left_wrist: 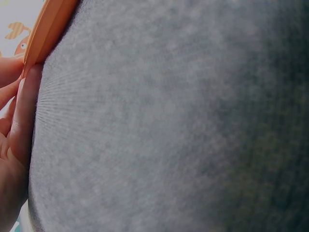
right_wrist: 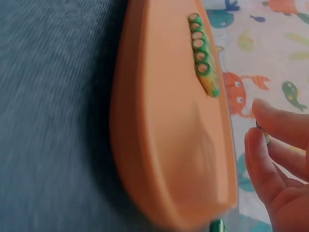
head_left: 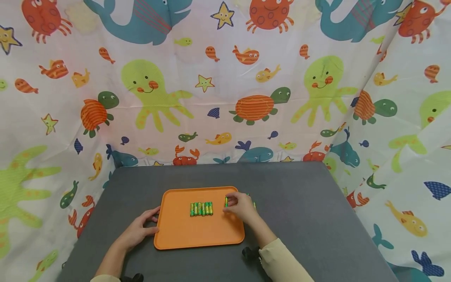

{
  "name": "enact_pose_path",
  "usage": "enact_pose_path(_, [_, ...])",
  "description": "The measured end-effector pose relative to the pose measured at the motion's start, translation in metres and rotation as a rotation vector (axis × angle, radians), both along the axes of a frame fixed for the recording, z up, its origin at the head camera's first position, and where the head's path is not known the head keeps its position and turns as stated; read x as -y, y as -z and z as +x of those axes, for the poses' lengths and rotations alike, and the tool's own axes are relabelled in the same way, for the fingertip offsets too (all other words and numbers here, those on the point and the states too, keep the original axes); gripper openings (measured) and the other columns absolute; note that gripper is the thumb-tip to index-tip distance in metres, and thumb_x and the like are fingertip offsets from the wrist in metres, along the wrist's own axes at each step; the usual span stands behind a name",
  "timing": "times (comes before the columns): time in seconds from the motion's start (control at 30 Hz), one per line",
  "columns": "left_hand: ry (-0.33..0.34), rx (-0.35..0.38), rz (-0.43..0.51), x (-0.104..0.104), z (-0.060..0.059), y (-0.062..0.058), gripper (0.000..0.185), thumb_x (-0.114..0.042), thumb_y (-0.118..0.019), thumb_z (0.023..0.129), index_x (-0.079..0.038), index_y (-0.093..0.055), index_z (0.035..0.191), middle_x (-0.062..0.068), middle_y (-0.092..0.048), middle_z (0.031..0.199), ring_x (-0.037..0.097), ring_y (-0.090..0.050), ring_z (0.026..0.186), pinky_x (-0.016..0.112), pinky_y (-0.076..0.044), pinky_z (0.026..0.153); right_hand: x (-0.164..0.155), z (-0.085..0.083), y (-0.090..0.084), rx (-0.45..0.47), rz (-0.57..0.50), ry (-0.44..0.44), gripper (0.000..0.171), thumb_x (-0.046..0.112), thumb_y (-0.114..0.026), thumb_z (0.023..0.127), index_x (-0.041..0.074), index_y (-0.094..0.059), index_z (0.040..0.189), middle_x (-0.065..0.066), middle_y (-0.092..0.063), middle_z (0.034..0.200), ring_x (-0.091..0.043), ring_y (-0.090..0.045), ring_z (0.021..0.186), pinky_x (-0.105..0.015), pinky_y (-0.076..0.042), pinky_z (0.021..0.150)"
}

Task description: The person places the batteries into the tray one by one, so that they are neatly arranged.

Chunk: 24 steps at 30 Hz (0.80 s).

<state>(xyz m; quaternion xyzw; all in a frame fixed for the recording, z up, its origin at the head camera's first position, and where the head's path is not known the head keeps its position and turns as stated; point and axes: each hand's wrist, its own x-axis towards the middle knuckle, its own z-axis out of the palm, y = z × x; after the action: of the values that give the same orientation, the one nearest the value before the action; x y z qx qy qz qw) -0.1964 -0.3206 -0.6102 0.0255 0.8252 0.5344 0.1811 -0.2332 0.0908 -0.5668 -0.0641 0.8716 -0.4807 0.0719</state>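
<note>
Head view, right hand (head_left: pixel 241 206) pinching a green battery (head_left: pixel 226 201) over the orange tray (head_left: pixel 183 235), left hand (head_left: pixel 139 231) resting relaxed against its rim, six batteries (head_left: pixel 201 208) in a row.

The orange tray (head_left: pixel 197 235) looks like smooth plastic with a soft sheen. The desk (head_left: pixel 299 219) wears a matt grey woven cloth, finely ribbed up close. The batteries (head_left: pixel 201 208) have glossy green-and-yellow wrappers.

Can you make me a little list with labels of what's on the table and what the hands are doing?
Table: grey table
Tray: orange tray on the table
Row: six green-yellow batteries side by side on the tray
Right hand: right hand pinches one battery over the tray
Left hand: left hand touches the tray's left edge
Backdrop: sea-animal cloth
</note>
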Motion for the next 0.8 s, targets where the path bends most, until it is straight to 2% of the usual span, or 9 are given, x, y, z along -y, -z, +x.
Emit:
enact_pose_path(0.23, [-0.011,0.004,-0.011,0.000,0.000,-0.001,0.080,-0.018,-0.078,0.087,-0.016,-0.039,0.157,0.012,-0.047,0.143,0.029,-0.048,0.119,0.026,-0.054,0.083,0.019,-0.006,0.008,0.011,0.024,-0.043,0.048,0.013,-0.086,0.080,0.003,-0.069,0.123,-0.007,-0.071,0.106,-0.017,-0.067,0.088,-0.035,-0.057,0.076])
enact_pose_path(0.53, [0.007,0.021,0.018,0.003,-0.002,-0.004,0.080,-0.017,-0.077,0.089,-0.015,-0.037,0.158,0.014,-0.043,0.149,0.030,-0.047,0.120,0.028,-0.056,0.083,0.030,-0.008,0.023,0.050,0.024,-0.061,0.052,0.013,-0.087,0.078,0.005,-0.068,0.125,-0.005,-0.067,0.104,-0.015,-0.062,0.089,-0.035,-0.056,0.077])
enact_pose_path(0.8, [-0.008,0.011,-0.018,0.000,-0.002,-0.001,0.080,-0.018,-0.078,0.087,-0.015,-0.038,0.157,0.012,-0.047,0.144,0.028,-0.048,0.119,0.025,-0.053,0.083,0.036,-0.009,0.021,0.032,0.048,-0.063,0.052,0.010,-0.087,0.078,0.005,-0.068,0.125,-0.004,-0.066,0.101,-0.015,-0.060,0.086,-0.037,-0.055,0.078])
